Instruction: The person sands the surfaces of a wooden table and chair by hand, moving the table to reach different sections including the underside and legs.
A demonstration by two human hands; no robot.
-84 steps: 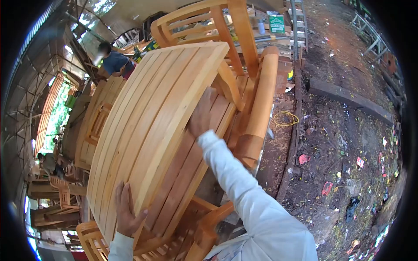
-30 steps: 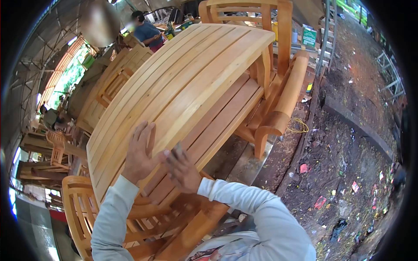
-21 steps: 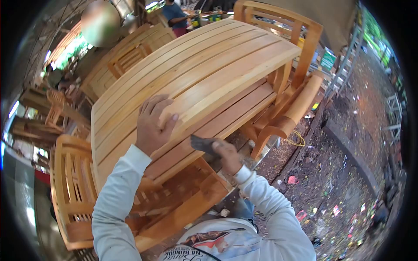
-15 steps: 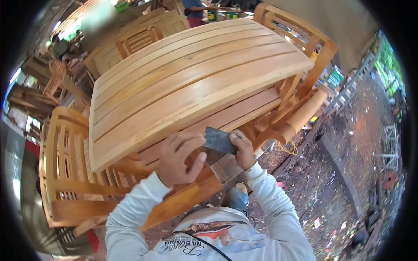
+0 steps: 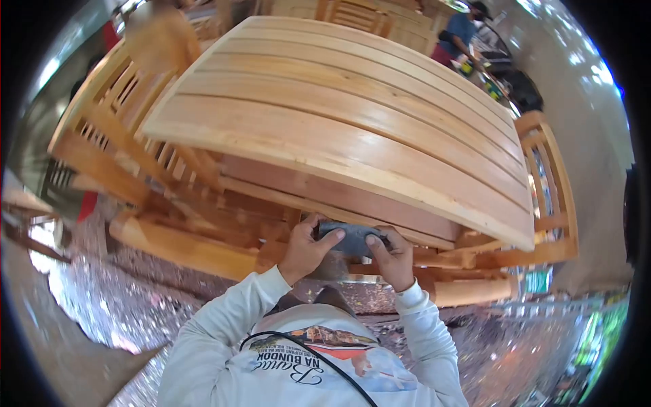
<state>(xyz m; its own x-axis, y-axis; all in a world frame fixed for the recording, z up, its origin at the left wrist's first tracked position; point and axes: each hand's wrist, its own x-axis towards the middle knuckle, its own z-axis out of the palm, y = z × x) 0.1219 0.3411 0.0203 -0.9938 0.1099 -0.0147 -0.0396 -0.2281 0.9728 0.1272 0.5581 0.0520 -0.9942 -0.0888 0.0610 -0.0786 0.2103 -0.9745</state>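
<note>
Held between both hands in front of my chest is a dark grey rectangular piece of sandpaper (image 5: 348, 239), slightly bent. My left hand (image 5: 305, 248) pinches its left end with the thumb on top. On the opposite end, my right hand (image 5: 395, 258) grips it the same way, thumb over the face and fingers behind. Just beyond the hands stands a slatted wooden table (image 5: 339, 115) of pale, smooth wood, its near edge above a lower shelf (image 5: 325, 193). Neither hand touches the tabletop.
A wooden armchair (image 5: 102, 139) stands at the table's left, and another slatted wooden chair (image 5: 559, 183) at its right. Near the back right, a person in a blue shirt (image 5: 461, 30) bends by some containers. Littered ground (image 5: 475, 339) lies around me.
My left hand, which was open beside the sandpaper, now grips its left end. The view has swung, so the table sits turned and farther right in the picture.
</note>
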